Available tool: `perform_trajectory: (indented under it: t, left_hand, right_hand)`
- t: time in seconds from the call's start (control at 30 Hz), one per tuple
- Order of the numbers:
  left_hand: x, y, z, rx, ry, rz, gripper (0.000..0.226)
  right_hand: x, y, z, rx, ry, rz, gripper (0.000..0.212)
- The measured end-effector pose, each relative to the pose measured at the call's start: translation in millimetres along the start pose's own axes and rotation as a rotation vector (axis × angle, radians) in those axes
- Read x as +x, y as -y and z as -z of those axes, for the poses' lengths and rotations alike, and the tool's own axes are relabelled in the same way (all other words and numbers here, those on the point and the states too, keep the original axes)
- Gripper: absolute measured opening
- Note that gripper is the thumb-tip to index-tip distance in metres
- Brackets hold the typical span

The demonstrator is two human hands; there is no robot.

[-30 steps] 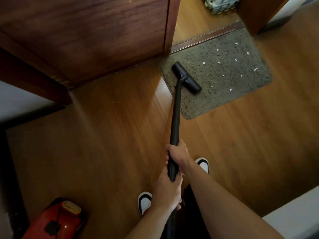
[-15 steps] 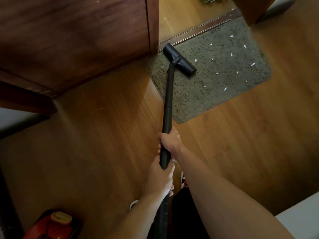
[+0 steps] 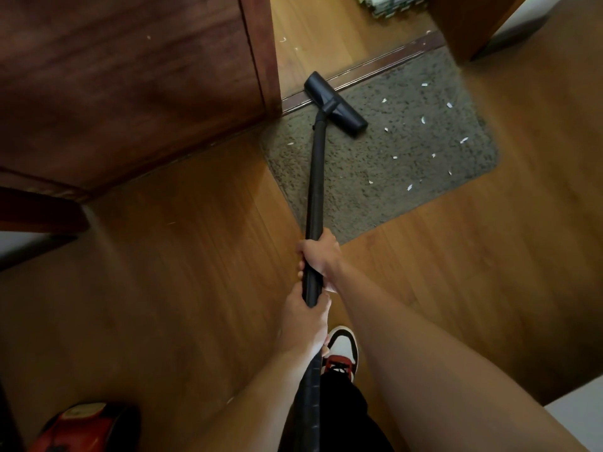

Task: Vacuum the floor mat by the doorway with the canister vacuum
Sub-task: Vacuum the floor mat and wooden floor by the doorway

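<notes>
A grey-brown floor mat (image 3: 401, 177) lies at the doorway, dotted with several small white scraps. The black vacuum wand (image 3: 317, 181) runs from my hands up to the black floor head (image 3: 336, 104), which sits at the mat's far left corner against the door threshold. My right hand (image 3: 321, 256) grips the wand higher up. My left hand (image 3: 305, 321) grips it just below, where the ribbed hose starts. The red canister (image 3: 81, 425) sits at the bottom left, partly cut off by the frame edge.
A dark wooden door (image 3: 130, 86) stands open at the upper left, its edge close to the floor head. A metal threshold strip (image 3: 375, 66) crosses the doorway. My shoe (image 3: 341, 349) stands on the wood floor beneath my hands. A basket (image 3: 391, 4) sits beyond the doorway.
The floor head has slid forward over the mat, from its left middle to the far corner at the threshold. Both hands moved forward with the wand.
</notes>
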State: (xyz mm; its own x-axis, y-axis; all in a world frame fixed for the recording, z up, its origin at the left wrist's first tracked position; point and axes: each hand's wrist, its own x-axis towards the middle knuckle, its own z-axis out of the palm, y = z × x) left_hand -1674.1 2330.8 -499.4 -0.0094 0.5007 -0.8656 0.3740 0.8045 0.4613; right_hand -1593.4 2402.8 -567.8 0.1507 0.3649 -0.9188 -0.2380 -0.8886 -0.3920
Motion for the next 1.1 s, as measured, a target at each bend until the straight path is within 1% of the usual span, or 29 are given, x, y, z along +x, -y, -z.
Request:
perform_trajectory:
  t: [0.17, 0.4, 0.53, 0.67, 0.87, 1.1]
  left_hand:
    - [-6.3, 6.9, 20.9, 0.029, 0.013, 0.005, 0.010]
    - [-19.3, 42.6, 96.8, 0.133, 0.020, 0.040, 0.013]
    - [-27.4, 63.4, 143.4, 0.151, 0.043, 0.005, 0.011]
    - [-33.0, 83.9, 177.4, 0.210, 0.072, -0.053, 0.013]
    - [-37.0, 115.2, 201.0, 0.244, 0.060, -0.074, 0.014]
    - [-46.0, 131.4, 212.7, 0.209, 0.040, -0.020, 0.013]
  right_hand:
    - [-9.9, -7.4, -18.6, 0.015, 0.001, -0.015, 0.043]
    - [-35.1, -40.0, -87.7, 0.061, 0.034, -0.043, 0.036]
    - [-49.4, -59.0, -130.4, 0.091, 0.040, -0.042, 0.035]
    - [-60.4, -75.0, -159.2, 0.105, 0.013, -0.048, 0.038]
    - [-75.9, -97.6, -186.0, 0.092, 0.014, -0.065, 0.037]
    - [-88.0, -110.2, -200.2, 0.076, 0.011, -0.063, 0.038]
